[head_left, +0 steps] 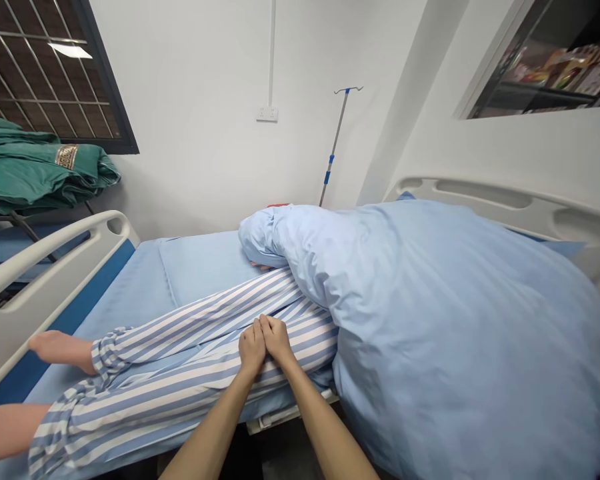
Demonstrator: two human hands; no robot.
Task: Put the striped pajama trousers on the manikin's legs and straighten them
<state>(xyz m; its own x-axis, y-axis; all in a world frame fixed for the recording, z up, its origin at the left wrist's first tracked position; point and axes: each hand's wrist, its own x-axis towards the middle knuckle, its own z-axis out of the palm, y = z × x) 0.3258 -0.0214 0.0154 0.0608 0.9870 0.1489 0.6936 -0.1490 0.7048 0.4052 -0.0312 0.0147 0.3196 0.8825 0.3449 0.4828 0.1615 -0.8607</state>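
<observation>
The person's left hand (252,345) and right hand (276,337) are side by side and touch each other along the thumbs' side. They rest on the striped trousers (180,393), on the upper part of the near leg. The fingers of each hand are bent and lie close together, not spread; the fingertips are hidden, so I cannot tell whether they pinch the cloth. The 2 bare forearms come from the lower edge of the view.

The trousers, with blue and white stripes, are worn by a figure which lies along the bed sheet (200,260). The 2 bare feet (60,348) come out from the gathered cuffs at the left, near the footboard (55,293). At the right of the hands — near, but not touching them — is a thick light blue quilt (430,300); it covers the top of the trousers, reaches toward the headboard (543,210) and hangs over the near side of the bed.

Behind the bed stands a thin drip pole (337,133) with 2 hooks, and a socket (267,114) is on the white wall. A folded green cover (30,167) lies below the barred window (45,73).
</observation>
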